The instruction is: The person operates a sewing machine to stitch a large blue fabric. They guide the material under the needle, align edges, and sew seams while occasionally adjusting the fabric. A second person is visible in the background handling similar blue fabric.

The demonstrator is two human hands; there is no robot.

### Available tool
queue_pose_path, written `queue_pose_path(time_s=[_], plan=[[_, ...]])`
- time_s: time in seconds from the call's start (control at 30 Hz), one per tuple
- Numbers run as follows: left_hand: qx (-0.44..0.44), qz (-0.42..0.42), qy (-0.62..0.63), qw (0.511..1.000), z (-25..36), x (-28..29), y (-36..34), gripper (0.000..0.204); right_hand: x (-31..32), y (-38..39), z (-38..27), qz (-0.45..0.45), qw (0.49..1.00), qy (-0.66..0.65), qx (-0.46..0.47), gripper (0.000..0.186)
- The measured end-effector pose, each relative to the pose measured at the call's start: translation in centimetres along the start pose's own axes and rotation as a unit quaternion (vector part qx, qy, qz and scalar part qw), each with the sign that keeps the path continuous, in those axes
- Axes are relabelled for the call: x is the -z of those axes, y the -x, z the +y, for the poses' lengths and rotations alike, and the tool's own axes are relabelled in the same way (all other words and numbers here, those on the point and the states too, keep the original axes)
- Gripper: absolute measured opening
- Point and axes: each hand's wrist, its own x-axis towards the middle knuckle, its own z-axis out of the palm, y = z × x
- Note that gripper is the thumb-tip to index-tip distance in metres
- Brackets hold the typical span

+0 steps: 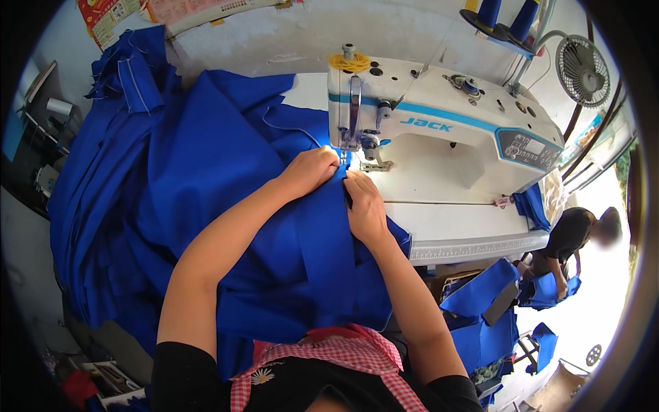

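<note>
A wide piece of blue fabric point(268, 226) covers the left part of the sewing table and hangs toward my lap. Its edge lies under the presser foot point(344, 158) of a white and light-blue sewing machine point(412, 113). My left hand point(312, 170) is closed on the fabric just left of the needle area, fingers curled in. Just in front of the foot, my right hand point(366, 206) grips the fabric's edge, thumb and fingers drawn together. The fabric under both hands is partly hidden.
A heap of blue fabric point(130, 89) rises at the far left. Blue thread spools point(523, 19) and a small fan point(582, 71) stand at the upper right. A ruler strip point(480, 247) runs along the table's front edge. Another person point(570, 237) bends over blue pieces at the right.
</note>
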Motion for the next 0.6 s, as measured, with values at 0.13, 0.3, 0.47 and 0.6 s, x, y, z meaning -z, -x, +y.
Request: queue_pose_path(time_s=[0.13,0.3,0.47,0.6], plan=[[0.276,-0.15,-0.014,0.949,1.6,-0.1,-2.5,0.04,0.0,0.3,0.1,-0.034,0.997,0.071,0.013,0.028],[0.232,-0.013,-0.08,0.969,0.8,-2.5,-1.4,0.026,0.2,0.2,-0.5,-0.028,0.997,0.075,0.021,0.031],[0.255,0.06,-0.029,0.965,-0.2,-2.1,-1.6,0.022,-1.1,0.7,1.2,-0.01,0.992,0.124,0.037,0.029],[0.315,-0.007,-0.034,0.949,-0.4,-1.9,-2.3,0.022,-0.8,0.7,1.1,-0.011,0.99,0.133,0.049,0.027]])
